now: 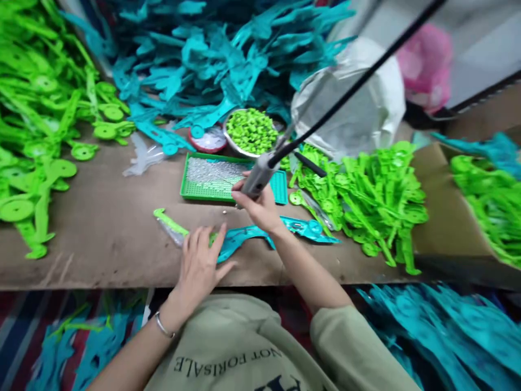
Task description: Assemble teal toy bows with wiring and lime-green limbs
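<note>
A: Grips, quick?
B: Right hand [262, 206] is wrapped round the grey driver [256, 178], tip angled down at the green tray's [199, 196] near edge. Left hand [201, 260]: wide, fingers spread, palm down, on the person's side of the tray.

A: Blue piece [244, 234]?
B: Flat on the worktop [114, 217], between tray and person, left end at the left hand. Green strip [172, 221] pokes out beyond that hand, left of the tray's near corner.

A: Tip touching anything?
B: Can't tell. A small shiny bit [224, 212], maybe a screw, lies just in front of the tray.

A: Doing it well?
B: My call: steady the blue piece with the left palm, fingertips clear of the tip. Driver upright over the spot, not leaning. Don't let the cable [345, 98] behind the tray tug it sideways.
</note>
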The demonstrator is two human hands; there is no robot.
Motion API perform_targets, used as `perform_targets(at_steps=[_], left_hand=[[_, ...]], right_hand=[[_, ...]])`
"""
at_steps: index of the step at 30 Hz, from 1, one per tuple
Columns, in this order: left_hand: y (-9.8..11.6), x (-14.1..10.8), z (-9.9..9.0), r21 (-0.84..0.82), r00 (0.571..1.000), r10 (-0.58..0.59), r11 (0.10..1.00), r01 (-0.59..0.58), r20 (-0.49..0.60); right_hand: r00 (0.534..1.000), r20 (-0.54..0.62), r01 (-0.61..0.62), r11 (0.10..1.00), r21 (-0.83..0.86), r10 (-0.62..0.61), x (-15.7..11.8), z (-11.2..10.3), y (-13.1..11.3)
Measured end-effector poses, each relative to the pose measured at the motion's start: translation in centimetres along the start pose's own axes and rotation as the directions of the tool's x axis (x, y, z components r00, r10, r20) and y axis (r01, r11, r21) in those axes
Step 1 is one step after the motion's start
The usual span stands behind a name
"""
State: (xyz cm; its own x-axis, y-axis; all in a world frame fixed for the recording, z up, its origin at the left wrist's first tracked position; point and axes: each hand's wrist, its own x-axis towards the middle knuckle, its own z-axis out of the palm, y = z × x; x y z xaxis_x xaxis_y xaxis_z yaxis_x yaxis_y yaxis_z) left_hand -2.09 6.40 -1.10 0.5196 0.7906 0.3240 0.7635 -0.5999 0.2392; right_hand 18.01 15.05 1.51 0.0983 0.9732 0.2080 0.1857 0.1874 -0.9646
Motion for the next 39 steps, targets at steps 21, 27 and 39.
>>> perform_targets(at_steps=[21,27,39], left_hand=[[-7.6,-0.8,-1.2,-0.1,0.987,0.133,0.987,-0.125,0.084],[-8.7,-1.1,-1.6,-0.128,0.983,0.169,0.979,-0.159,0.069],[-6.9,-1.2,-2.9,-0.038,0.982,0.17,0.984,-0.173,-0.088]], right_hand=[[0.86,-0.485,-0.471,0.617,-0.63,0.16,-10.8,-22.9,2.3],[0.872,-0.489,-0.405,0.584,-0.704,0.015,-8.6,-22.0,3.4],[0.767,-0.635,-0.626,0.325,-0.708,0.095,-0.2,-23.1,5.9]])
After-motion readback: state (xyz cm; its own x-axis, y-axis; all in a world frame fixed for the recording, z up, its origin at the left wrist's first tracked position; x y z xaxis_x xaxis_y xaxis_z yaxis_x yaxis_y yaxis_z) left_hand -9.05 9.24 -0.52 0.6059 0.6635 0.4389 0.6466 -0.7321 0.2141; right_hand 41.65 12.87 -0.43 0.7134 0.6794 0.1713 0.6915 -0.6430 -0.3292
